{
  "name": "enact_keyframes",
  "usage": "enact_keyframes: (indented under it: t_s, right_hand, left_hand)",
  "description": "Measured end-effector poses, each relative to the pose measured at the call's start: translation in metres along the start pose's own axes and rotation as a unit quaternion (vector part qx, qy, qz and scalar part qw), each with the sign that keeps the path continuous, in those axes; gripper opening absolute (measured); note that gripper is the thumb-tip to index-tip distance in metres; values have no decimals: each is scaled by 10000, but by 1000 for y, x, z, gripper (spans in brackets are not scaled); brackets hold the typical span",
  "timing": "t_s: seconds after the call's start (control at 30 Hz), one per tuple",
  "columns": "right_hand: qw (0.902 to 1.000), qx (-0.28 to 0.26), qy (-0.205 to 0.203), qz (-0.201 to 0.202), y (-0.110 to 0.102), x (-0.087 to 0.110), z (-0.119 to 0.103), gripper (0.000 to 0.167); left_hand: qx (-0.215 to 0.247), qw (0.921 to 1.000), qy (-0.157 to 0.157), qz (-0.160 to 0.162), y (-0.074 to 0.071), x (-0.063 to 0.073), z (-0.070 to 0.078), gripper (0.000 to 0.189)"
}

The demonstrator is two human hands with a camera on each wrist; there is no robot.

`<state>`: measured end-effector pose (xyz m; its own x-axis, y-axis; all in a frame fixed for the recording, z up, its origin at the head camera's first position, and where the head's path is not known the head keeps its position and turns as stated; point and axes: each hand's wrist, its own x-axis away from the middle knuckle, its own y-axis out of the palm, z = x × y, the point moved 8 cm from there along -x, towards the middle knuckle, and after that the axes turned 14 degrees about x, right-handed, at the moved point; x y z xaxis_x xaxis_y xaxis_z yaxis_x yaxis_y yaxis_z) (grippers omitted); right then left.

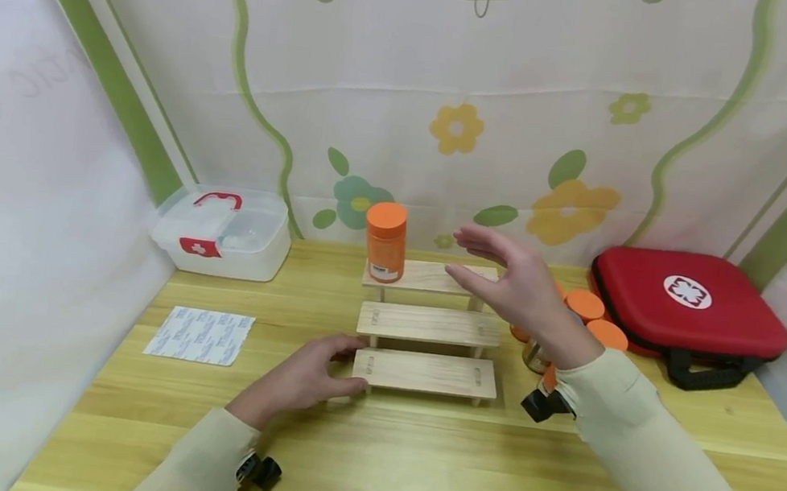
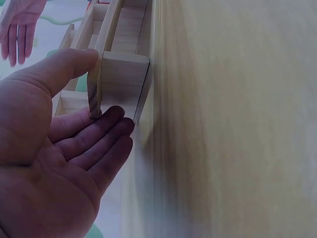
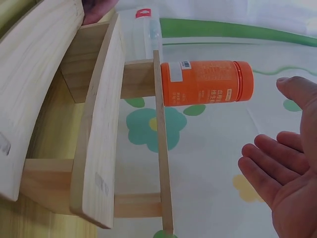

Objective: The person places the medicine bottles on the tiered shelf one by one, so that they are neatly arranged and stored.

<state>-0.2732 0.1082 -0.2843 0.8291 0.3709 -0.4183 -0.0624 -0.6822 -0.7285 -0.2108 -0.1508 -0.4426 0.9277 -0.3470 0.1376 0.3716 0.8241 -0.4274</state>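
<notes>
A stepped wooden display stand [image 1: 424, 372] with three tiers is on the table. My left hand [image 1: 306, 373] grips the left end of its lowest tier, thumb at one edge and fingertips at the other, as the left wrist view shows. On the left end of the top tier, an orange bottle [image 1: 385, 249] with an orange lid stands upright. To the right of that bottle, my right hand [image 1: 523, 289] is in the air near the top tier's right end. Its fingers [image 3: 277, 163] are extended and hold nothing, apart from the bottle [image 3: 208, 82].
Several bottles with orange lids [image 1: 585, 305] stand right of the stand, partly hidden by my right forearm. Behind them lies a red first-aid case [image 1: 693, 304]. A clear first-aid box [image 1: 255, 246] and a white printed packet [image 1: 201, 335] are at left. A patterned curtain [image 1: 386, 58] backs the table.
</notes>
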Motion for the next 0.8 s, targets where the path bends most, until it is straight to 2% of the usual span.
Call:
enact_keyframes:
  t_s: [0.23,0.4,0.67,0.8]
  right_hand:
    - [9999,92,68,6,-12,20,4,52]
    - [9994,244,-146,218,-22,32,5,51]
    - [9938,556,-551,785,-39,51,11,53]
    - [9947,514,-437,773,-47,62,14,55]
  left_hand:
    - [79,9999,68,-47,0,2,1,64]
    - [161,9998,94,-72,0,3,1,64]
    - [208,9997,117,-87,0,2,1,61]
    - [177,9997,127,-93,0,1,2,61]
